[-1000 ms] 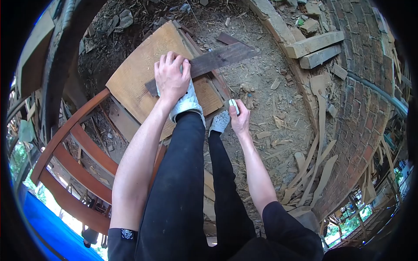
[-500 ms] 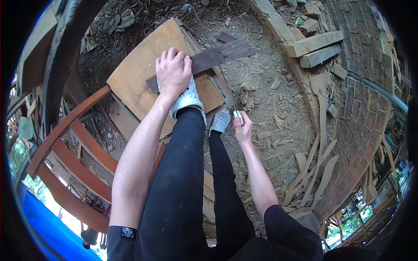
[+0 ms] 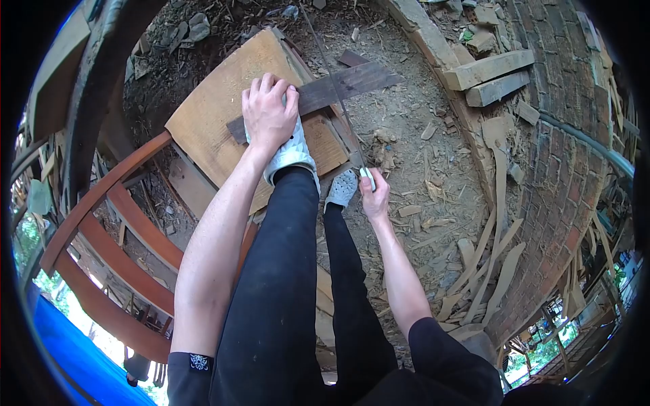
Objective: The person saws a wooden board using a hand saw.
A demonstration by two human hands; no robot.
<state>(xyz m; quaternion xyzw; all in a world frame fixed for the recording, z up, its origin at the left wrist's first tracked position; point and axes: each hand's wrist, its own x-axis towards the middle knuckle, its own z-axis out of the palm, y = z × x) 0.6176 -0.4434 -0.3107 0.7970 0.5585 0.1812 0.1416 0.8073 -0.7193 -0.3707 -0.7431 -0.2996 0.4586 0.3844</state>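
Note:
A dark wooden board (image 3: pixel 349 82) lies across the light wooden seat (image 3: pixel 223 91). My left hand (image 3: pixel 271 111) rests over the board's near end and the toe of a white shoe (image 3: pixel 294 150), which stands on the board; its fingers are bent, and what lies under them is partly hidden. My right hand (image 3: pixel 374 193) is closed round the pale handle (image 3: pixel 367 177) of a saw. The saw's long thin blade (image 3: pixel 338 95) runs up and away from the handle, crossing the board right of my left hand. A second white shoe (image 3: pixel 342 189) is on the ground beside my right hand.
Red-brown curved slats (image 3: pixel 125 260) of a chair are at the left. Wood chips and offcuts (image 3: pixel 440 220) cover the ground. Two squared blocks (image 3: pixel 491 69) lie at the upper right, by a brick surface (image 3: pixel 555 183). A blue sheet (image 3: pixel 74 358) is at the lower left.
My right hand has moved slightly up and to the left with the saw, and the blade has shifted with it. My left hand, the board and the shoes look the same.

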